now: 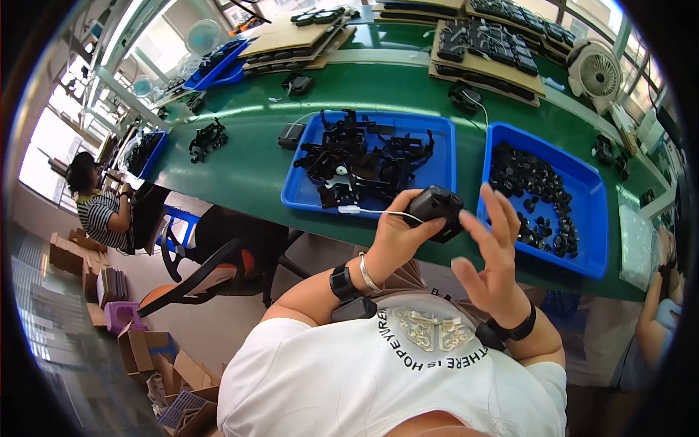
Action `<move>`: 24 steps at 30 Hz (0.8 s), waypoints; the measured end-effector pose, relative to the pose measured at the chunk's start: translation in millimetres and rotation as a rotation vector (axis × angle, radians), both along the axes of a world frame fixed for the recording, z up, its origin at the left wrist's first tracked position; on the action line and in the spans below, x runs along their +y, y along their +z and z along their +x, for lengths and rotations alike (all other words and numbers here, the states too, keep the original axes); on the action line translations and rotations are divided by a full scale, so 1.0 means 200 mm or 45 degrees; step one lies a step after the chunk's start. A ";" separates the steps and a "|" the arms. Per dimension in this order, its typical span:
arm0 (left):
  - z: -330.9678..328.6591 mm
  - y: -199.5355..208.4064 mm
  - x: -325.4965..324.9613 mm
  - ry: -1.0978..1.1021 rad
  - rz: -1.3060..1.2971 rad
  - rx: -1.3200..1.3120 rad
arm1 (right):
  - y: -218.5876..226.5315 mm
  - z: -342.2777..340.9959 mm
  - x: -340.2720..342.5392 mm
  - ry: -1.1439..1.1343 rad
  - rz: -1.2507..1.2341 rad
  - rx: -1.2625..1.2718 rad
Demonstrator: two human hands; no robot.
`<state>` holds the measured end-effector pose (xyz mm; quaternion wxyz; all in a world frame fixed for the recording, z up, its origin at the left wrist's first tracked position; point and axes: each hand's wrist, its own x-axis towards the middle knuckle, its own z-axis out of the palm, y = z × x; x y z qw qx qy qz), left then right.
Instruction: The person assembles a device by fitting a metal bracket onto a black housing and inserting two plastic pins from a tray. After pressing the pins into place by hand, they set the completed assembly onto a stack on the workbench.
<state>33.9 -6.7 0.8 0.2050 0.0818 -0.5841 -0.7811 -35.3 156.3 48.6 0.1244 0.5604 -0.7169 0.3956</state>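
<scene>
My left hand point(391, 237) grips a rounded black plastic device point(435, 204), holding it above the table's near edge. A white cable point(382, 212) with a white plug runs from it to the left. Beside the device my right hand point(493, 251) has its fingers spread and nothing in them; its fingertips are close to the casing, and I cannot tell whether they touch. Just beyond my left hand lies a blue tray point(296, 193) heaped with black plastic brackets point(349, 149). Small black round parts point(535, 186) fill much of a second blue tray point(595, 233) to the right.
More black devices point(489, 44) lie on stacked cardboard sheets point(444, 62) across the green table point(240, 175). A fan point(598, 69) stands far right. One person point(102, 207) sits at left; another's arm point(659, 284) shows at right. An office chair point(229, 258) stands left.
</scene>
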 end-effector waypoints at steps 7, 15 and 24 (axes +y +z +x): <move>-0.02 0.04 0.02 0.068 0.007 0.074 | -0.02 -0.05 -0.02 0.028 -0.007 -0.070; -0.06 0.04 0.05 -0.002 0.080 0.053 | 0.01 -0.03 0.04 -0.047 -0.124 -0.025; -0.05 0.04 0.06 -0.005 0.082 0.081 | -0.03 -0.06 0.00 0.037 -0.208 0.017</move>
